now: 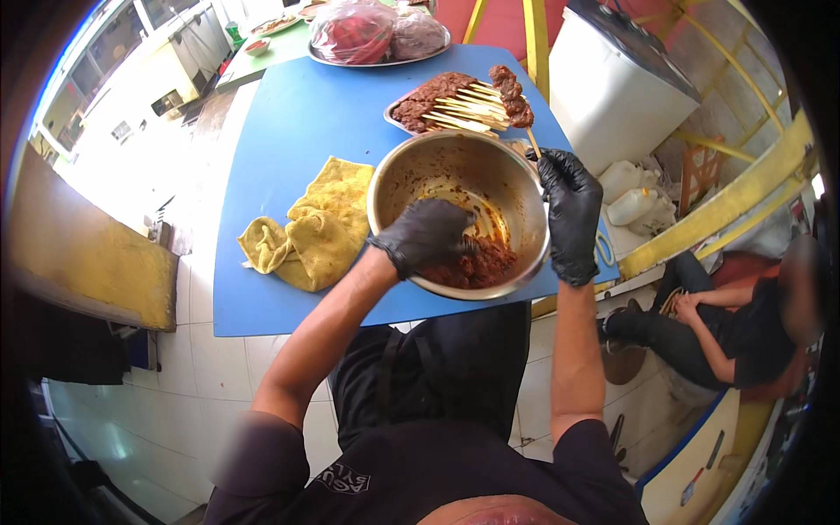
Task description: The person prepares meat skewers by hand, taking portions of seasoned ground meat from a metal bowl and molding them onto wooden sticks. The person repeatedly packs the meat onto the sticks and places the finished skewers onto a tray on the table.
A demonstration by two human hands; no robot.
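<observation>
My right hand [571, 210], in a black glove, pinches the lower end of a wooden skewer [535, 142]. Dark red marinated meat [512, 98] is threaded along its upper part. Below stands a stainless steel bowl [410, 172], its inner wall smeared with reddish sauce. Inside the bowl, my gloved left hand [430, 233] is over a heap of red meat [482, 262]; its fingers are blurred and partly hidden. Beyond the rim, a metal tray [388, 117] holds rows of meat skewers [440, 95], their bare stick ends pointing right.
A yellow cloth [328, 230] lies left of the bowl on the blue table [295, 111]. Plastic-bagged food [354, 33] sits on a tray at the far end. Blue-handled scissors [604, 249] are near the right edge. A seated person [709, 321] is at right, beside a yellow beam [715, 197].
</observation>
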